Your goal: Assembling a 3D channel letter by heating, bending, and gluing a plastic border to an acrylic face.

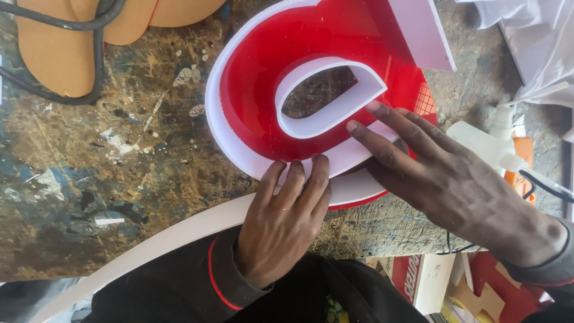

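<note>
A glossy red acrylic letter face (pixel 269 66) with a white plastic rim lies at the upper centre of the frame on a scarred, paint-flecked wooden bench (pixel 89 179). The left hand (pixel 281 224) lies flat, fingers together, pressing the smooth white strip (pixel 179 230) against the letter's lower curve. The right hand (pixel 454 179) spreads open, fingertips (pixel 353 127) on the inner white loop. Neither hand grips anything. A white plastic bottle (pixel 484 143) stands at right

Sign-making workshop: scarred, paint-spattered surface (pixel 119 179); red acrylic letter face (pixel 263 78) with white plastic edging strip (pixel 239 143); tan cut-out shapes (pixel 54 54); black cable (pixel 60 24); white squeeze bottle (pixel 484 143).
</note>
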